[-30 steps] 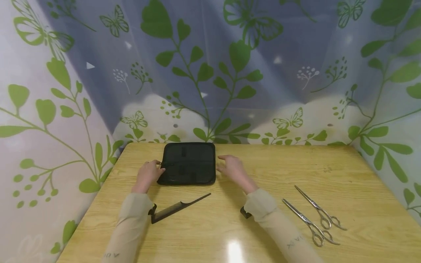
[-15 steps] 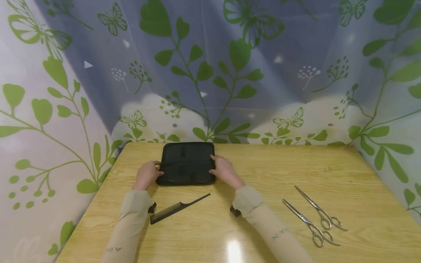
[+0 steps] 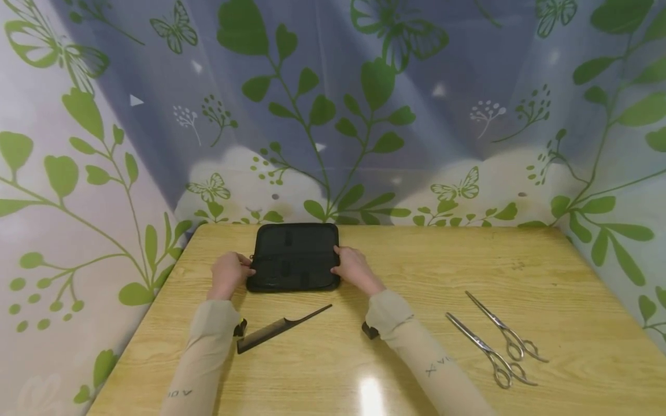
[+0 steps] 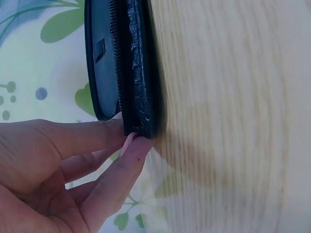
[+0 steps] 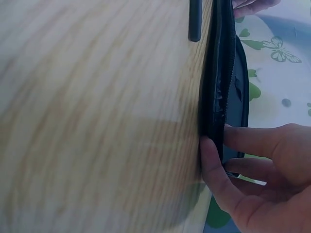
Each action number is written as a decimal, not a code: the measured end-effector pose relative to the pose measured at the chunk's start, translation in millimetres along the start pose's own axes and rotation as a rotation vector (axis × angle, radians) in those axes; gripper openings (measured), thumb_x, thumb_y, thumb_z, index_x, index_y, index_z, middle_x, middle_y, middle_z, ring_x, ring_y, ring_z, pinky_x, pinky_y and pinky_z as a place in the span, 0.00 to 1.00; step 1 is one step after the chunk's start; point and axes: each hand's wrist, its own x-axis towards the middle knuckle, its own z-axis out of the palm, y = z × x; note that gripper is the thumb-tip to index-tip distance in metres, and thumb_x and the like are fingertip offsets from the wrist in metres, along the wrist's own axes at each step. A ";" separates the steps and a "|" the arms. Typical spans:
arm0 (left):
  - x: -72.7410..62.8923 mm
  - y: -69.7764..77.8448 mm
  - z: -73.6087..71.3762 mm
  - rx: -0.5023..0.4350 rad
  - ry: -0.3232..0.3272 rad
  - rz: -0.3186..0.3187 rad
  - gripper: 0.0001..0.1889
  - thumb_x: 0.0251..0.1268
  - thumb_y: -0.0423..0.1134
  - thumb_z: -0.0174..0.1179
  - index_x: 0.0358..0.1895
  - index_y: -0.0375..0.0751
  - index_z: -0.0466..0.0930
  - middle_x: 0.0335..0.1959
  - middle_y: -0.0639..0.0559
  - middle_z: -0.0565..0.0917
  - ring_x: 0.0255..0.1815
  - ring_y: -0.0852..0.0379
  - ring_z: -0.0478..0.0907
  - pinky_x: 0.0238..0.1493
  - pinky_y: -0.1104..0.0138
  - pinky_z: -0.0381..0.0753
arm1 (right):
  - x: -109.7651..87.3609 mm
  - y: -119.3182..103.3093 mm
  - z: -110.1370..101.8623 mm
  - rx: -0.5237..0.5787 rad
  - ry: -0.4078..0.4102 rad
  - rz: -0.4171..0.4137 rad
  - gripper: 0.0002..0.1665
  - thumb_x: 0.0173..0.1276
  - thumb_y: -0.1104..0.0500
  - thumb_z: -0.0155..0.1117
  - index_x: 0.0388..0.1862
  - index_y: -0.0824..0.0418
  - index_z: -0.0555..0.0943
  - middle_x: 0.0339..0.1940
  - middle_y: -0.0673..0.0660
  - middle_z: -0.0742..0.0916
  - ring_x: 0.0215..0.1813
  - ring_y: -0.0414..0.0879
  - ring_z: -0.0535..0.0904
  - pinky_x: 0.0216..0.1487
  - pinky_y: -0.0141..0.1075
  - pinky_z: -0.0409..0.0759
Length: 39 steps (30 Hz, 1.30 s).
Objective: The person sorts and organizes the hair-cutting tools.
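A black zippered case (image 3: 293, 260) lies spread at the back of the table, its inner side with small loops facing up. My left hand (image 3: 229, 274) pinches its left edge; in the left wrist view, thumb and fingertips of the left hand (image 4: 92, 165) meet at the end of the zippered rim (image 4: 138, 73). At the opposite edge my right hand (image 3: 356, 270) grips the case between thumb and fingers, as the right wrist view shows with the right hand (image 5: 262, 170) around the rim (image 5: 218, 87).
A black tail comb (image 3: 278, 330) lies in front of the case, close to the left sleeve. Two pairs of silver scissors (image 3: 489, 349) (image 3: 504, 329) lie at the right of the wooden table (image 3: 416, 254). A leaf-patterned curtain (image 3: 395, 144) hangs behind the table.
My right hand has moved left from beside the case and now grips its right edge. The left hand stays at the left edge. Comb and scissors have not moved.
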 end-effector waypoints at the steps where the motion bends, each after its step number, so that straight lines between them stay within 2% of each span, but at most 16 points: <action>1: -0.1 0.6 -0.2 0.005 0.001 0.007 0.12 0.61 0.34 0.71 0.44 0.28 0.88 0.44 0.35 0.88 0.48 0.36 0.84 0.54 0.46 0.79 | 0.0 0.2 -0.1 0.001 0.002 0.000 0.39 0.67 0.61 0.73 0.73 0.69 0.70 0.70 0.65 0.78 0.63 0.58 0.79 0.65 0.46 0.75; 4: 0.0 2.5 -0.7 0.018 0.001 0.026 0.12 0.60 0.33 0.71 0.43 0.28 0.87 0.44 0.34 0.88 0.48 0.35 0.83 0.55 0.46 0.78 | 0.0 1.4 -0.5 0.005 0.003 0.009 0.39 0.66 0.62 0.73 0.73 0.69 0.69 0.69 0.65 0.78 0.54 0.57 0.83 0.63 0.44 0.77; 7: -0.6 4.2 -0.4 0.015 -0.001 0.029 0.12 0.59 0.33 0.71 0.43 0.28 0.87 0.43 0.35 0.88 0.47 0.35 0.83 0.55 0.45 0.76 | 0.0 2.8 -0.7 0.013 -0.004 0.023 0.39 0.66 0.62 0.73 0.74 0.68 0.69 0.69 0.65 0.78 0.41 0.54 0.85 0.57 0.42 0.80; 11: -1.9 6.1 1.8 -0.007 0.003 0.016 0.12 0.59 0.33 0.72 0.43 0.28 0.87 0.43 0.36 0.89 0.48 0.35 0.83 0.57 0.44 0.76 | -0.6 5.5 -1.9 0.014 -0.015 0.035 0.40 0.66 0.62 0.73 0.74 0.68 0.69 0.70 0.66 0.77 0.37 0.52 0.87 0.59 0.42 0.79; 13: -1.7 6.6 3.5 -0.012 0.006 0.021 0.13 0.59 0.34 0.72 0.44 0.28 0.87 0.43 0.36 0.88 0.48 0.35 0.83 0.56 0.44 0.76 | -1.2 6.9 -2.9 0.005 -0.019 0.040 0.40 0.66 0.62 0.73 0.74 0.68 0.69 0.70 0.66 0.78 0.33 0.49 0.86 0.61 0.42 0.78; 15: -1.6 6.8 4.9 -0.017 0.008 0.030 0.13 0.59 0.34 0.72 0.44 0.28 0.87 0.44 0.35 0.88 0.48 0.35 0.82 0.56 0.45 0.76 | -2.4 8.2 -3.8 0.010 -0.032 0.054 0.40 0.67 0.62 0.73 0.75 0.68 0.68 0.70 0.66 0.77 0.23 0.45 0.83 0.60 0.41 0.79; 16: -1.5 7.1 5.4 -0.017 0.006 0.035 0.13 0.59 0.34 0.72 0.44 0.28 0.87 0.44 0.36 0.88 0.48 0.35 0.83 0.56 0.45 0.76 | -2.8 8.5 -4.3 0.007 -0.034 0.059 0.40 0.67 0.62 0.73 0.75 0.68 0.68 0.69 0.66 0.78 0.20 0.43 0.82 0.60 0.41 0.79; 20: -2.2 11.3 6.0 -0.008 -0.001 0.060 0.13 0.58 0.34 0.72 0.43 0.28 0.87 0.42 0.37 0.89 0.47 0.36 0.83 0.54 0.46 0.78 | -5.7 8.2 -7.9 0.016 -0.042 0.092 0.40 0.66 0.63 0.73 0.75 0.67 0.68 0.70 0.67 0.77 0.16 0.37 0.78 0.49 0.36 0.83; 23: -0.7 14.8 7.6 0.001 -0.017 0.064 0.12 0.59 0.33 0.71 0.44 0.28 0.87 0.41 0.38 0.89 0.47 0.37 0.84 0.54 0.47 0.79 | -8.0 8.3 -10.4 0.009 -0.036 0.112 0.40 0.66 0.63 0.73 0.74 0.67 0.69 0.70 0.67 0.77 0.19 0.39 0.79 0.45 0.34 0.83; 25: 0.5 16.3 9.6 0.001 -0.031 0.059 0.12 0.60 0.33 0.71 0.44 0.29 0.88 0.40 0.40 0.90 0.47 0.38 0.84 0.54 0.48 0.79 | -9.1 9.3 -11.2 -0.007 -0.034 0.116 0.40 0.66 0.63 0.73 0.74 0.67 0.69 0.71 0.67 0.76 0.23 0.43 0.82 0.50 0.37 0.83; 28: 0.6 20.1 11.1 0.007 -0.050 0.056 0.13 0.60 0.33 0.71 0.46 0.29 0.87 0.43 0.40 0.90 0.49 0.39 0.84 0.56 0.48 0.79 | -10.4 11.7 -12.3 -0.034 -0.029 0.111 0.39 0.66 0.63 0.73 0.73 0.68 0.70 0.73 0.67 0.73 0.40 0.53 0.85 0.58 0.41 0.79; 30: 0.2 23.3 11.4 0.020 -0.062 0.060 0.14 0.61 0.33 0.70 0.47 0.30 0.87 0.45 0.40 0.89 0.51 0.38 0.84 0.58 0.48 0.78 | -11.0 13.3 -13.7 -0.038 -0.035 0.112 0.39 0.66 0.63 0.73 0.73 0.68 0.70 0.75 0.68 0.71 0.51 0.59 0.83 0.60 0.43 0.79; 31: 0.1 25.4 11.4 0.028 -0.067 0.064 0.14 0.61 0.34 0.70 0.48 0.30 0.87 0.45 0.39 0.89 0.52 0.38 0.83 0.58 0.47 0.78 | -11.1 14.4 -14.7 -0.047 -0.035 0.109 0.38 0.66 0.63 0.73 0.73 0.69 0.70 0.75 0.68 0.71 0.55 0.61 0.81 0.61 0.43 0.78; 33: -0.2 29.7 11.5 0.041 -0.081 0.066 0.14 0.61 0.34 0.70 0.49 0.30 0.87 0.47 0.39 0.89 0.53 0.38 0.83 0.59 0.47 0.77 | -11.7 16.7 -16.7 -0.049 -0.043 0.111 0.38 0.67 0.63 0.72 0.73 0.70 0.69 0.75 0.68 0.70 0.54 0.61 0.81 0.58 0.43 0.80; 36: 0.3 36.2 12.9 0.046 -0.097 0.070 0.15 0.61 0.34 0.70 0.50 0.30 0.87 0.48 0.39 0.88 0.53 0.39 0.83 0.59 0.48 0.77 | -12.9 20.7 -20.5 -0.057 -0.051 0.113 0.38 0.67 0.64 0.71 0.73 0.70 0.69 0.75 0.68 0.70 0.39 0.53 0.86 0.53 0.40 0.82; 39: 0.6 41.5 16.7 0.040 -0.105 0.079 0.15 0.61 0.33 0.71 0.50 0.29 0.87 0.47 0.39 0.88 0.50 0.41 0.84 0.60 0.49 0.77 | -14.7 25.5 -23.7 -0.061 -0.055 0.113 0.38 0.67 0.64 0.71 0.73 0.70 0.69 0.75 0.68 0.70 0.20 0.44 0.80 0.43 0.36 0.83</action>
